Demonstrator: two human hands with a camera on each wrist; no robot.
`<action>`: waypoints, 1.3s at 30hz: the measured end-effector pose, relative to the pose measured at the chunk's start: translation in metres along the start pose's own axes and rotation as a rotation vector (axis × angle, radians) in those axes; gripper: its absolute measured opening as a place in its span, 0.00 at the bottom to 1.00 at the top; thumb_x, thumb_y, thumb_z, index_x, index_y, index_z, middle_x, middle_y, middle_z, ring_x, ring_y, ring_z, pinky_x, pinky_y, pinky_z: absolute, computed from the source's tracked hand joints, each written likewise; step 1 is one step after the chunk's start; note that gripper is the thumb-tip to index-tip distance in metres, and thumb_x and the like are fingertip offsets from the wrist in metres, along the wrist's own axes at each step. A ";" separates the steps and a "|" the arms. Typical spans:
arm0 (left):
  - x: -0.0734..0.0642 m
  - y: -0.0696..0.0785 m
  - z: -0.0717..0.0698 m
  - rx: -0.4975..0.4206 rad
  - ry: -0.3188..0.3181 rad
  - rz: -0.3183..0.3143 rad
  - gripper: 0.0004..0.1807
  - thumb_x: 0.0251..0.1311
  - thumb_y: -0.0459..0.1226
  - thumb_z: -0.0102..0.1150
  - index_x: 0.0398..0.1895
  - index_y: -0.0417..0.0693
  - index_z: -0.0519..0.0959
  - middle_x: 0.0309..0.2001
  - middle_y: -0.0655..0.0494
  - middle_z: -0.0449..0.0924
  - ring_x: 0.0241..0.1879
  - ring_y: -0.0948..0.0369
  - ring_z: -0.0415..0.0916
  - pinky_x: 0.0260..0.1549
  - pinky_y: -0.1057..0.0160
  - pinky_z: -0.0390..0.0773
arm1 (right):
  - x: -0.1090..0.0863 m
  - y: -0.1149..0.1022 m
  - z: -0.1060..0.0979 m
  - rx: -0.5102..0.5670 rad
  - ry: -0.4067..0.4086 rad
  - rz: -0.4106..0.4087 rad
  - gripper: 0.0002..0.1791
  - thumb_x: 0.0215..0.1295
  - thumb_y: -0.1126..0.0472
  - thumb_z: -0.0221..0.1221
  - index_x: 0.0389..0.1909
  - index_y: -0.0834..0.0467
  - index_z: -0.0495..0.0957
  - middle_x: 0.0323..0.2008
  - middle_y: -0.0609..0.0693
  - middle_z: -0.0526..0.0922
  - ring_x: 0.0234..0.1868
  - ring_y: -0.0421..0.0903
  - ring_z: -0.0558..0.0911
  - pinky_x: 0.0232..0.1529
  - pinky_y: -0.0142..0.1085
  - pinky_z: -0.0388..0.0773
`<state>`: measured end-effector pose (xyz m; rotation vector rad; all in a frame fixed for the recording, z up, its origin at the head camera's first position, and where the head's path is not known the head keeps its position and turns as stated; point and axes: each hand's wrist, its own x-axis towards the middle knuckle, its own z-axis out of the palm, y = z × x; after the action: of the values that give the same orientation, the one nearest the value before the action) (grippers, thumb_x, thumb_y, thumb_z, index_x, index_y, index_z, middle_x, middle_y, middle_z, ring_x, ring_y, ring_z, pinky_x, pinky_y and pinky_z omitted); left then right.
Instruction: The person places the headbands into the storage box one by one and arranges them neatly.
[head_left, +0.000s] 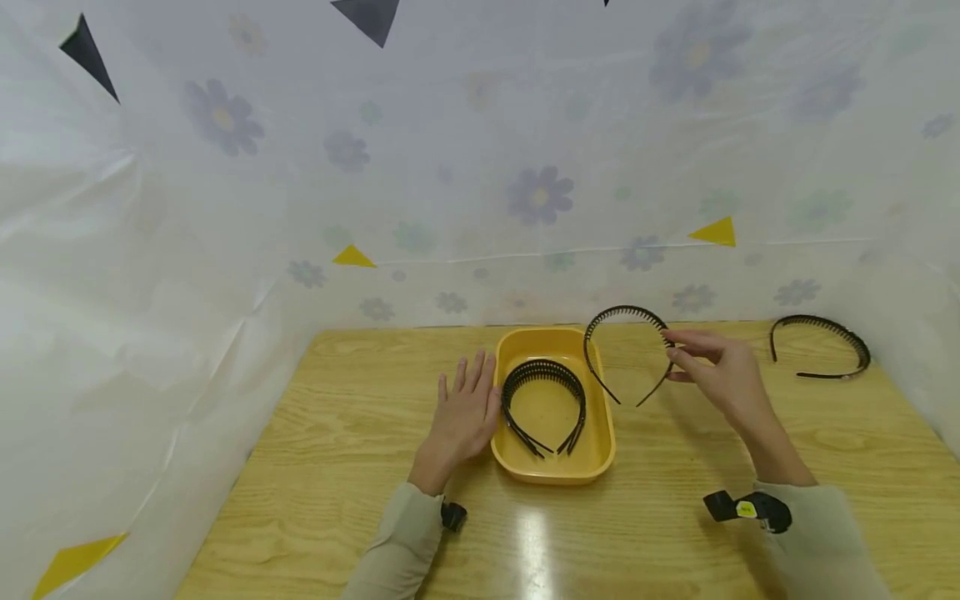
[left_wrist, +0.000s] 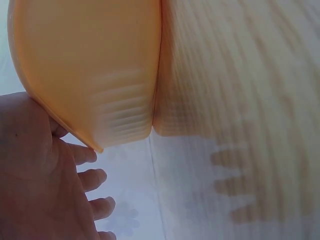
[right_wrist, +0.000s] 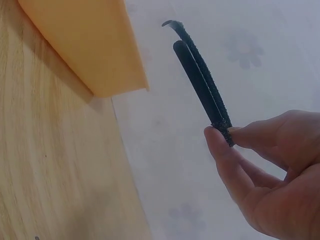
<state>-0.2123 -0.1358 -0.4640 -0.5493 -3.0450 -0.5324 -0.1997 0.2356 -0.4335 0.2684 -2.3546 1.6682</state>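
Note:
Between thumb and fingers my right hand [head_left: 716, 371] pinches one side of a black toothed headband [head_left: 626, 310], held up just right of a yellow plastic tray [head_left: 555, 477]. The right wrist view shows the same headband [right_wrist: 200, 80] edge-on in the fingertips. Several more black headbands [head_left: 543, 368] lie nested together inside the tray, ends toward me. My left hand [head_left: 467, 417] has its fingers spread and straight, resting against the tray's left side. In the left wrist view, the left hand [left_wrist: 40, 170] is at the rim of the tray [left_wrist: 100, 60].
Another black headband [head_left: 821, 321] lies at the far right of the wooden table [head_left: 337, 467]. A whitish flowered sheet [head_left: 465, 167] hangs behind the table and along its sides, with yellow and dark triangles on it.

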 end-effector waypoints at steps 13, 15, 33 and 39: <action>0.000 0.003 -0.001 0.029 -0.001 -0.015 0.32 0.84 0.50 0.25 0.85 0.52 0.44 0.83 0.55 0.35 0.81 0.50 0.31 0.74 0.35 0.37 | 0.001 -0.003 0.018 -0.205 -0.009 -0.055 0.17 0.73 0.63 0.63 0.60 0.62 0.83 0.58 0.63 0.82 0.43 0.22 0.78 0.41 0.18 0.76; 0.000 0.003 -0.001 0.028 -0.004 -0.016 0.32 0.84 0.49 0.25 0.85 0.52 0.43 0.83 0.56 0.35 0.81 0.50 0.31 0.75 0.36 0.36 | 0.001 -0.002 0.022 -0.227 -0.004 -0.074 0.17 0.73 0.63 0.63 0.60 0.62 0.84 0.57 0.62 0.83 0.45 0.19 0.75 0.42 0.15 0.74; 0.002 0.003 0.000 0.039 -0.001 -0.005 0.32 0.84 0.49 0.25 0.85 0.52 0.42 0.84 0.53 0.38 0.81 0.46 0.36 0.75 0.35 0.37 | -0.002 0.001 0.060 -0.209 -0.042 -0.105 0.15 0.69 0.68 0.66 0.54 0.65 0.86 0.52 0.62 0.85 0.45 0.59 0.87 0.40 0.22 0.79; 0.003 0.003 0.000 0.049 -0.017 -0.015 0.32 0.84 0.49 0.24 0.85 0.54 0.39 0.83 0.56 0.35 0.81 0.47 0.35 0.75 0.36 0.36 | -0.003 0.002 0.069 -0.207 -0.053 -0.137 0.14 0.68 0.70 0.65 0.53 0.66 0.86 0.49 0.61 0.86 0.44 0.58 0.88 0.41 0.24 0.80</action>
<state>-0.2140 -0.1324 -0.4624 -0.5318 -3.0714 -0.4550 -0.2040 0.1712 -0.4576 0.4287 -2.4623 1.3593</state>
